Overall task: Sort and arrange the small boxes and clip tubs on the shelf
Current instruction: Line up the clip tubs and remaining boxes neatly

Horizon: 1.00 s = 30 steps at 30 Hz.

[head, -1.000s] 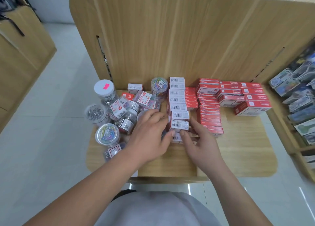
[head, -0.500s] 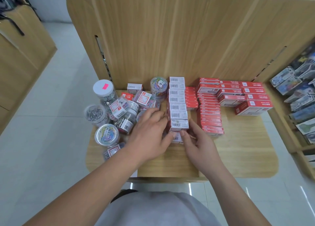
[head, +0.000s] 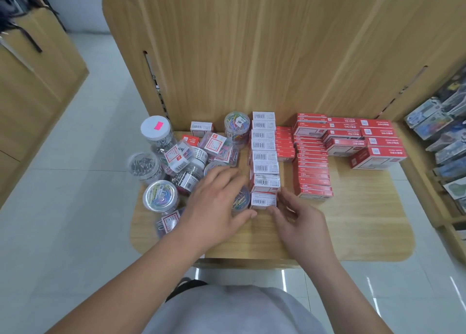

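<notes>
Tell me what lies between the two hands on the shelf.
In the head view, the nearest barcode box lies between the left hand and the right hand; a tub of coloured clips sits beside it, partly under the left hand.

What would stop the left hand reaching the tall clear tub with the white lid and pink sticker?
Likely nothing, so yes. The tall clear tub stands taller than its neighbours at the back left; the left hand could pass over the lower tubs between.

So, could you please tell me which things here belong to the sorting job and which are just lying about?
Job: white barcode boxes, red boxes, clip tubs, shelf.
Lying about: packaged goods on the right rack, dark straps upper left.
</notes>
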{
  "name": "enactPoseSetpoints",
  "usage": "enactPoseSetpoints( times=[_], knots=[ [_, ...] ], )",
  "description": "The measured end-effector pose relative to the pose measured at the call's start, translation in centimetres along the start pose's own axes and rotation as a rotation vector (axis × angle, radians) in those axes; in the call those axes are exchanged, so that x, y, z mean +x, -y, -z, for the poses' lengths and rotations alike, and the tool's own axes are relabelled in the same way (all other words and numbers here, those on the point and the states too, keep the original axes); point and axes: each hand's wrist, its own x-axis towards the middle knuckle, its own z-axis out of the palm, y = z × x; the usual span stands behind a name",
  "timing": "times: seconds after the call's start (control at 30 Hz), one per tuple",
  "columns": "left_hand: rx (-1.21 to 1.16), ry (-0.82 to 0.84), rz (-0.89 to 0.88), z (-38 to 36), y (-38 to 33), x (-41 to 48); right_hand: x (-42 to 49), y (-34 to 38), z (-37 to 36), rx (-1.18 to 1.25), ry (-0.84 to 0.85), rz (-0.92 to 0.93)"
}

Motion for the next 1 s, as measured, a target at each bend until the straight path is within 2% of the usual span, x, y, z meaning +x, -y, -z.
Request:
enactPoseSetpoints(
  times=[0.07,0.17,0.27,0.4,0.63,0.8,0.9,1.0],
  knots=[
    [0.046,-0.061,0.019,0.8,0.2,-1.1,-0.7,0.2,0.4,-0.016,-0.092,0.010],
    [0.128,-0.031,0.015,1.0,0.2,-2.6,-1.1,1.5,0.7,-0.130,-0.215,0.237],
    [0.157,0.019,0.001,0.9,-0.2,-3.0,-0.2,3.9,0.5,-0.148,-0.140,0.399],
    [0.102,0.028,0.007,2.6,0.0,-3.6,1.8,6.1,0.6,-0.182,0.021,0.451],
    [0.008,-0.211,0.050,10.8,4.5,-2.1,5.7,10.0,-1.1,-0.202,0.144,0.511],
    [-0.202,-0.226,0.355,13.9,12.7,-0.3,8.3,12.4,-4.9,-0.152,0.235,0.360],
    [-0.444,-0.101,0.545,13.4,15.8,1.9,10.4,13.3,-7.0,-0.247,0.172,0.328],
    [-0.673,0.057,0.517,12.1,17.5,3.7,13.0,14.2,-8.5,-0.397,0.097,0.351]
  ],
)
